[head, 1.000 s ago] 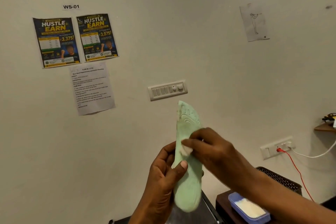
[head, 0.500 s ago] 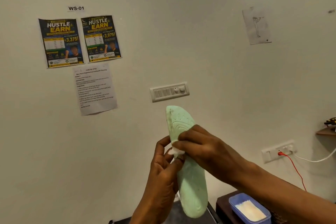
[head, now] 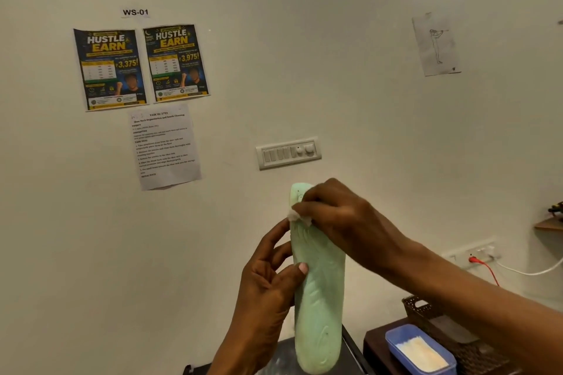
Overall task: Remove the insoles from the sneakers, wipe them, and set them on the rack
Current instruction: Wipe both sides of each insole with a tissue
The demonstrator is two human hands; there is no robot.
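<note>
A pale green insole (head: pixel 320 289) stands upright in front of the wall, ridged side toward me. My left hand (head: pixel 268 289) grips its left edge, thumb on the front and fingers behind. My right hand (head: pixel 338 216) pinches a small white wipe (head: pixel 300 216) against the upper part of the insole, near its top end. No sneaker and no rack are in view.
A blue tray (head: pixel 393 341) with white wipes sits on a dark stand at the lower right, next to a dark woven basket (head: pixel 417 306). A red cable (head: pixel 487 271) hangs from a wall socket. Posters and a switch panel (head: pixel 288 152) are on the wall.
My right hand has slid the wipe up the insole from its middle to near the top. The insole now stands more upright. My left hand has shifted lower along it.
</note>
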